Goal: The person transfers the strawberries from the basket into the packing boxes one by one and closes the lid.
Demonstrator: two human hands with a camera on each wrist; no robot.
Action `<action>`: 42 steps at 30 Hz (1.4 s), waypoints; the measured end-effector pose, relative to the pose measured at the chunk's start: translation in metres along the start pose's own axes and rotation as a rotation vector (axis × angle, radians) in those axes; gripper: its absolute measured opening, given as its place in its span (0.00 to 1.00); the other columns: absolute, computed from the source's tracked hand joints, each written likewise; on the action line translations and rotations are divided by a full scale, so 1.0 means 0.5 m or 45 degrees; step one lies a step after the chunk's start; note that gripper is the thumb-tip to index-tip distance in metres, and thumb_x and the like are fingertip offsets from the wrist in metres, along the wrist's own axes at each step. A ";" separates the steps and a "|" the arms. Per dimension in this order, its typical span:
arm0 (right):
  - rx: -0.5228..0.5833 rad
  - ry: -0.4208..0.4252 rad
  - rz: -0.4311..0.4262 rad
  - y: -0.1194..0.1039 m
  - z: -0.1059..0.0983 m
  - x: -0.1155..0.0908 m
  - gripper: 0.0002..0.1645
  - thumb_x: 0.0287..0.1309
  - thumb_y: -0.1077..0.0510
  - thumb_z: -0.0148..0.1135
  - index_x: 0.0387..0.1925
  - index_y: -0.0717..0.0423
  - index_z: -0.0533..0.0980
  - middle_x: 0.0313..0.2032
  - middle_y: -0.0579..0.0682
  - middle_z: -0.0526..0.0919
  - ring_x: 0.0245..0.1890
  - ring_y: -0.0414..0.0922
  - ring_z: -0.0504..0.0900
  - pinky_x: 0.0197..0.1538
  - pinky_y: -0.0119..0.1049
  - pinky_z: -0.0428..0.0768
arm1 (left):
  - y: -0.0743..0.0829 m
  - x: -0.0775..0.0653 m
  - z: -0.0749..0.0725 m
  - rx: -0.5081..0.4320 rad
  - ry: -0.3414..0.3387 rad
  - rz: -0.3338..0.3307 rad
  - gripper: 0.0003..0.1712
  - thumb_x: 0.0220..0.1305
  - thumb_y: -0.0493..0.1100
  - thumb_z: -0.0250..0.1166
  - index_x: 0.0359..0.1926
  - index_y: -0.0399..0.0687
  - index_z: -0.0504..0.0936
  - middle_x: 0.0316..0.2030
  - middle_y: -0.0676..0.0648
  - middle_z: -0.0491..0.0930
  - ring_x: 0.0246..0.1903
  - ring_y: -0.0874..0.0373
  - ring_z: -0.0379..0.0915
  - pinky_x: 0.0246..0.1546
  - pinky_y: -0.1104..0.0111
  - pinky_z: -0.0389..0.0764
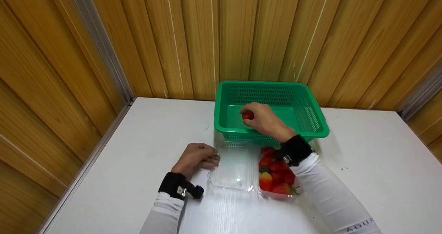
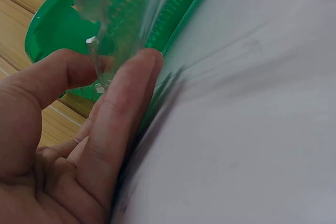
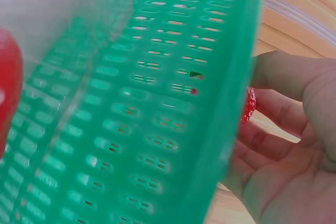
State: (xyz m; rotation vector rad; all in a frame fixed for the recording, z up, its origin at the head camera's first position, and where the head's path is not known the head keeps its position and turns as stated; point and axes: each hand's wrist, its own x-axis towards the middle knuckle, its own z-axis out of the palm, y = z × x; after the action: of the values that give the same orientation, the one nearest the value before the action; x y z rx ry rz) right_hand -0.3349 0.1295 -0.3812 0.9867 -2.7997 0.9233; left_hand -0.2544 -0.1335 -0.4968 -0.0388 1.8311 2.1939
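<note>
My right hand (image 1: 267, 122) holds a red strawberry (image 1: 248, 115) between thumb and fingers over the inside of the green basket (image 1: 322, 132). In the right wrist view, the basket's slotted wall (image 3: 157, 103) hides part of that strawberry (image 3: 249, 105) and some of the fingers. My left hand (image 1: 197, 158) pinches the edge of the clear plastic lid (image 1: 234, 172), thumb and fingertips on either side of it in the left wrist view. Beside the lid, the clear box's other half (image 1: 276, 195) is filled with several strawberries (image 1: 278, 166), one yellowish, partly under my right wrist.
The basket stands at the back of the white table (image 1: 162, 123), close to the wood-patterned wall (image 1: 193, 47). Its floor is bare where visible. The lid and strawberry box lie just in front of it. A metal corner post (image 1: 103, 37) rises at the left.
</note>
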 end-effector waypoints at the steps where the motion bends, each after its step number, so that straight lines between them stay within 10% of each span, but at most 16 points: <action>1: 0.005 0.021 -0.007 -0.001 -0.004 -0.007 0.17 0.69 0.66 0.69 0.57 0.65 0.83 0.54 0.62 0.84 0.51 0.57 0.81 0.53 0.51 0.86 | 0.001 0.000 -0.001 0.004 0.002 0.001 0.14 0.67 0.33 0.70 0.48 0.23 0.81 0.39 0.31 0.88 0.34 0.51 0.89 0.35 0.65 0.92; 19: 0.007 0.249 -0.088 -0.001 -0.040 -0.096 0.18 0.65 0.69 0.72 0.55 0.67 0.82 0.51 0.62 0.85 0.49 0.58 0.82 0.53 0.56 0.87 | 0.004 -0.006 -0.006 0.061 0.027 -0.006 0.14 0.67 0.35 0.70 0.47 0.25 0.82 0.40 0.32 0.88 0.34 0.52 0.89 0.35 0.66 0.92; 42: -0.018 0.283 -0.045 0.029 -0.045 -0.198 0.19 0.62 0.69 0.75 0.55 0.62 0.84 0.53 0.55 0.86 0.53 0.54 0.83 0.56 0.53 0.88 | 0.002 -0.003 -0.007 0.056 0.022 0.001 0.15 0.67 0.35 0.71 0.48 0.25 0.82 0.40 0.32 0.88 0.36 0.50 0.89 0.37 0.64 0.92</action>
State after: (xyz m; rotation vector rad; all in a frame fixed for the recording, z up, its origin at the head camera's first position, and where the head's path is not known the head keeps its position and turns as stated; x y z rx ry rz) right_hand -0.2678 0.2065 -0.3921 0.8695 -2.5935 0.9441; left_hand -0.2539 -0.1375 -0.4960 -0.0483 1.8877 2.1597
